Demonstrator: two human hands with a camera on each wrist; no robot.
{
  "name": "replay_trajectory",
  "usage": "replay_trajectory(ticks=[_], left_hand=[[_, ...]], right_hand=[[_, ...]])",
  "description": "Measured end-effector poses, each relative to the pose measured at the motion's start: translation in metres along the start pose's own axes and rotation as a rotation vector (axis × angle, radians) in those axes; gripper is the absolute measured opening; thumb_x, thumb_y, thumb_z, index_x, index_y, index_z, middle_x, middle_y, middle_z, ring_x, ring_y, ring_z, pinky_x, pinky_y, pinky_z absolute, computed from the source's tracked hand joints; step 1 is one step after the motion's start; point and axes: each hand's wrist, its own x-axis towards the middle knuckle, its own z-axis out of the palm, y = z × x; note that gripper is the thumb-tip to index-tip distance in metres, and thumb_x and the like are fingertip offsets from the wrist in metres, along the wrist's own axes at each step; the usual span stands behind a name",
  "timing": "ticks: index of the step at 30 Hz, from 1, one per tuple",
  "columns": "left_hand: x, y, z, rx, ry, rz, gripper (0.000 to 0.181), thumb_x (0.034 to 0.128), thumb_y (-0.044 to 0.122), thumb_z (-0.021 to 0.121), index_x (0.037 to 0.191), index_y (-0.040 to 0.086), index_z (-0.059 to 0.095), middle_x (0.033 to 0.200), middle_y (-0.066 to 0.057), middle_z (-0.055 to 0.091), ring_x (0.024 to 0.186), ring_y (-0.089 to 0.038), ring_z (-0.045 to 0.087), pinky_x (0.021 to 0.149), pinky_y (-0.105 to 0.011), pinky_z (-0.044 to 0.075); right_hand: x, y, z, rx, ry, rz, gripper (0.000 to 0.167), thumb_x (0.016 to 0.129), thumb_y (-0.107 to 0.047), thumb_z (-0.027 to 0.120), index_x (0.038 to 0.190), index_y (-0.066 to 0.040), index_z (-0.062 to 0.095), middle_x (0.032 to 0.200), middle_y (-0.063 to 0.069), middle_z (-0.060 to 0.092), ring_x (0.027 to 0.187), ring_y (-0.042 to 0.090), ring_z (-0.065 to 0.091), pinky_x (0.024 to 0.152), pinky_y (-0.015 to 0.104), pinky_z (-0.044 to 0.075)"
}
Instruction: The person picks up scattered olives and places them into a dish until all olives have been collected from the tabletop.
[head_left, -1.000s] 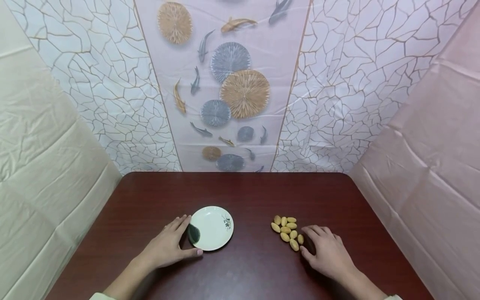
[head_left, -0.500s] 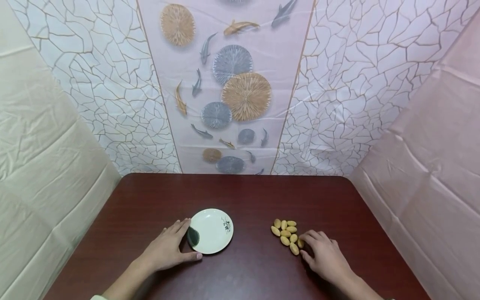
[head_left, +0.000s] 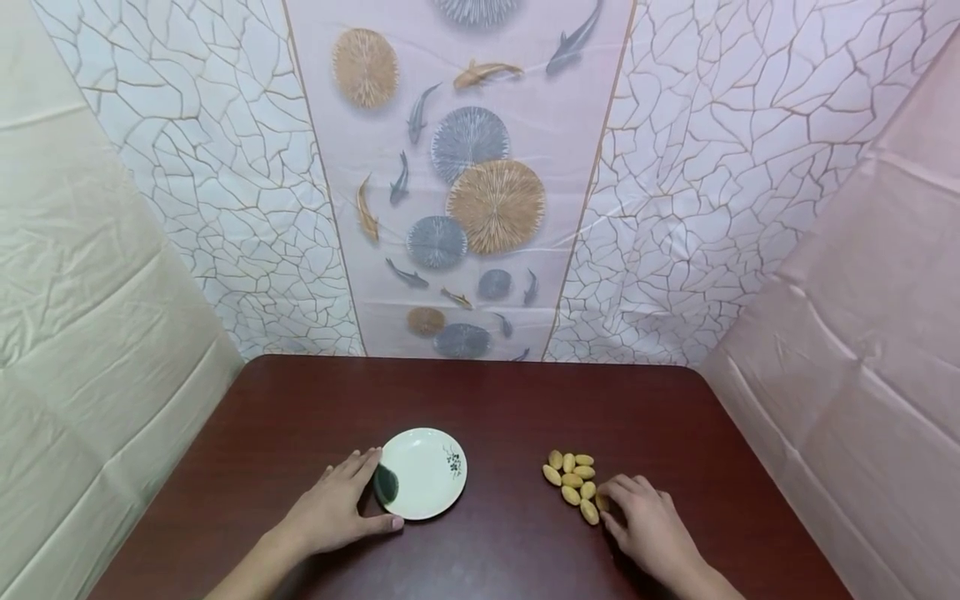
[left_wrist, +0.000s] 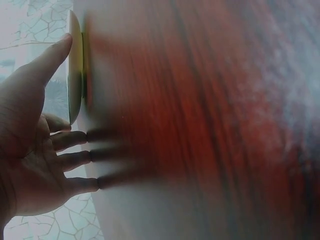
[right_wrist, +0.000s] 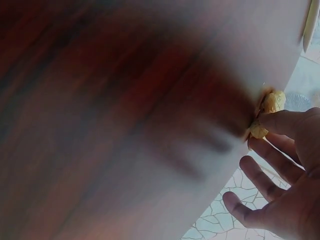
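Note:
A small white plate (head_left: 427,479) with a dark green patch and a printed flower sprig lies left of centre in the head view. My left hand (head_left: 322,512) rests at its left side, thumb and index finger touching the rim; in the left wrist view the other fingers (left_wrist: 75,159) extend to the tabletop. To the right lies a cluster of yellowish oval nuts (head_left: 572,481), their exact kind unclear. My right hand (head_left: 648,525) pinches the outermost nut (right_wrist: 259,131) between thumb and index finger at the cluster's right edge. Its remaining fingers are spread apart.
Both things stand on a dark red-brown table (head_left: 480,400) with rounded far corners. Behind it hangs a patterned cloth (head_left: 450,283) with fish and round motifs. Plain pale cloth (head_left: 112,333) flanks the table on both sides.
My right hand has moved slightly left onto the nearest nut, and thumb and index finger have closed on it. The left hand stays at the plate. The head view has tilted up slightly.

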Motion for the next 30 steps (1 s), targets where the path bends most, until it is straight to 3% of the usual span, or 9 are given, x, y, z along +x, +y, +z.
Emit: replay_trajectory(ticks=[9,18,30], left_hand=[[-0.001,0.000,-0.002,-0.024,-0.040,-0.004,0.122,0.0846,0.079,0.080,0.171,0.002,0.039,0.175,-0.023,0.043,0.163,-0.050,0.039,0.128,-0.075,0.034],[0.000,0.001,-0.007,-0.011,-0.037,-0.009,0.123,0.0846,0.081,0.078,0.171,0.002,0.039,0.174,-0.024,0.043,0.162,-0.052,0.039,0.127,-0.076,0.035],[0.002,0.001,-0.002,-0.002,-0.044,-0.012,0.124,0.0845,0.082,0.078,0.171,0.003,0.038,0.175,-0.024,0.043,0.163,-0.051,0.039,0.127,-0.076,0.036]], right_hand=[[-0.001,-0.001,-0.001,-0.010,-0.042,0.030,0.027,0.085,-0.015,0.095,0.106,-0.022,0.081,0.106,-0.009,0.076,0.094,0.015,0.066,0.075,0.053,0.061],[0.001,-0.001,-0.005,-0.041,0.005,0.035,0.026,0.085,-0.014,0.094,0.105,-0.022,0.080,0.106,-0.009,0.076,0.097,0.016,0.064,0.077,0.058,0.059],[-0.001,-0.003,-0.011,-0.051,0.022,0.039,0.024,0.086,-0.015,0.093,0.105,-0.022,0.080,0.107,-0.007,0.076,0.099,0.017,0.064,0.079,0.059,0.058]])
